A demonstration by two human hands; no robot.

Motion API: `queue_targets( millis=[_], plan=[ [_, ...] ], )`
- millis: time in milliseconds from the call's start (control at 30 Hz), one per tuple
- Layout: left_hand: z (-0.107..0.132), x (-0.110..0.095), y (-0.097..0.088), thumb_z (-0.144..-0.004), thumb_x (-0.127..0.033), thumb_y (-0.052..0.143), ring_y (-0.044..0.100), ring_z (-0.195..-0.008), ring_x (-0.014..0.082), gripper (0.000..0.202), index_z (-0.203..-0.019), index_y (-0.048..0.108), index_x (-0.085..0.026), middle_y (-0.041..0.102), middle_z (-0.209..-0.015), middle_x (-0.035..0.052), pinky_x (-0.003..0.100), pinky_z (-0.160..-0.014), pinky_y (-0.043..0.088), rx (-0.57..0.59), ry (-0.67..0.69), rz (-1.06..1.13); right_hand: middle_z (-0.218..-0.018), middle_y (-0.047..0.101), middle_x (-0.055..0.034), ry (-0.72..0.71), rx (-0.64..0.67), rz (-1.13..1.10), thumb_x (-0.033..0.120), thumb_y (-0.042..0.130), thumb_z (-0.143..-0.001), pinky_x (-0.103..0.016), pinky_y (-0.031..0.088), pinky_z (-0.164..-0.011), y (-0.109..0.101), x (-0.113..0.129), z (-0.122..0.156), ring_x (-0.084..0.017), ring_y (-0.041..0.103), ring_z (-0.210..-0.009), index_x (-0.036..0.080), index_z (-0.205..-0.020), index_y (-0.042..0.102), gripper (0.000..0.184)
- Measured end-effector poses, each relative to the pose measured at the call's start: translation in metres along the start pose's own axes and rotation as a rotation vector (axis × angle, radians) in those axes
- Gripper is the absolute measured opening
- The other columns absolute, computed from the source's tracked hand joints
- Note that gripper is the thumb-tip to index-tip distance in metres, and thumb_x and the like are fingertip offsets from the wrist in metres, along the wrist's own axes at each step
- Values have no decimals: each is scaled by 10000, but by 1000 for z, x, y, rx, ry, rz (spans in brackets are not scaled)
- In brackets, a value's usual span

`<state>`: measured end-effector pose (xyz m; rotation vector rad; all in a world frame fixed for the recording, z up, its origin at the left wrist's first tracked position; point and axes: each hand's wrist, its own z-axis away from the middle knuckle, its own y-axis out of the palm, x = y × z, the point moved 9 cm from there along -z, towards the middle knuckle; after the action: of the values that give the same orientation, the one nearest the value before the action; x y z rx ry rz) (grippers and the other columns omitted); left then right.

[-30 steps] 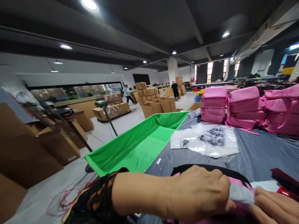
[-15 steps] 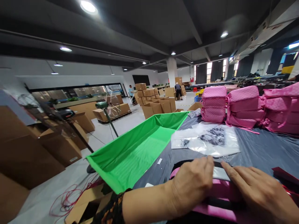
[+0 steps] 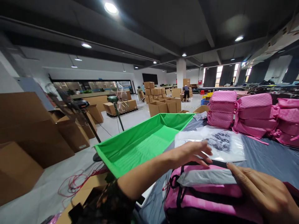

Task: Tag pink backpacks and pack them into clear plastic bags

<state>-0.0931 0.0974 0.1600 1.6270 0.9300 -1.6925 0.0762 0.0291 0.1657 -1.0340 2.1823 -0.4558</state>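
Observation:
A pink backpack [image 3: 205, 199] with black straps lies close in front of me on the grey table cover [image 3: 268, 157]. A grey-white flat packet [image 3: 207, 176] rests on top of it. My right hand [image 3: 263, 194] lies flat on the backpack with its fingertips at the packet's right end. My left hand [image 3: 191, 151] reaches out over the far edge of the backpack, fingers stretched and apart, close to a clear plastic bag [image 3: 219, 143] holding dark small parts.
A green fabric trough [image 3: 142, 141] runs along the table's left side. Stacks of pink bags [image 3: 247, 113] stand at the back right. Cardboard boxes [image 3: 35, 133] fill the floor to the left, with standing fans and red cables. A person [image 3: 186, 92] bends among boxes far away.
My left hand let go of the packet and stretched forward toward the clear bag. The packet now lies free on the backpack. The view tilted down and turned slightly.

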Motion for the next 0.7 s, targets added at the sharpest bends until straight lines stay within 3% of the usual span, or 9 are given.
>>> queue_targets(
  millis=[100,167,300,400,467,533,633,700],
  plan=[
    [-30,31,37,-984,-716,312,685,-806,213,714,-796,688,-139,670,-764,76,392,-888,536,227,-322,272,-1106,777,-128,-64,27,-47,113,355,-1046,-294,601,-875,3,3,-15,-213,743,-1010,123,-1641,195,617],
    [-39,46,59,-1019,-662,223,695,-785,234,745,-743,682,-144,632,-646,62,400,-872,546,269,-417,341,-1072,785,-128,-83,-20,-68,162,354,-1064,-282,604,-868,0,4,-18,-208,752,-973,111,-1636,212,592],
    [-30,63,80,-1023,-620,218,709,-858,275,730,-886,727,-115,704,-745,106,426,-853,566,209,-440,415,-1046,790,-117,-94,-75,-70,190,295,-1082,-282,595,-893,-3,5,-11,-199,754,-948,100,-1629,235,558],
    [-11,58,90,-1032,-546,244,720,-784,288,678,-872,719,-90,713,-758,145,431,-750,584,342,-428,402,-1081,780,-118,-66,-47,-111,177,309,-1081,-302,578,-942,2,-1,-5,-200,741,-1013,132,-1635,226,562],
    [-7,45,85,-1016,-469,362,695,-631,239,548,-817,703,-88,695,-686,123,375,-659,578,366,-348,386,-1086,778,-108,-33,-45,-175,179,342,-1078,-301,579,-939,9,-8,-4,-196,737,-1029,174,-1628,270,555],
    [-11,33,67,-955,-457,515,637,-502,181,467,-744,692,-81,670,-605,96,294,-557,539,263,-240,335,-1105,779,-98,71,-5,-302,188,369,-1072,-285,594,-901,25,-22,-6,-191,744,-1019,228,-1567,427,500],
    [-17,24,33,-844,-514,676,565,-416,132,479,-668,691,-68,633,-521,75,222,-435,440,39,-149,251,-1179,768,-103,403,150,-611,340,429,-1066,-312,613,-886,66,-47,-6,-228,748,-1038,244,-1361,670,393],
    [-18,26,17,-794,-521,733,524,-377,111,475,-648,686,-71,610,-480,59,203,-396,391,-75,-145,244,-1262,735,-102,593,248,-808,504,440,-1047,-413,573,-998,90,-54,0,-283,699,-1165,241,-1323,703,463]
  ],
)
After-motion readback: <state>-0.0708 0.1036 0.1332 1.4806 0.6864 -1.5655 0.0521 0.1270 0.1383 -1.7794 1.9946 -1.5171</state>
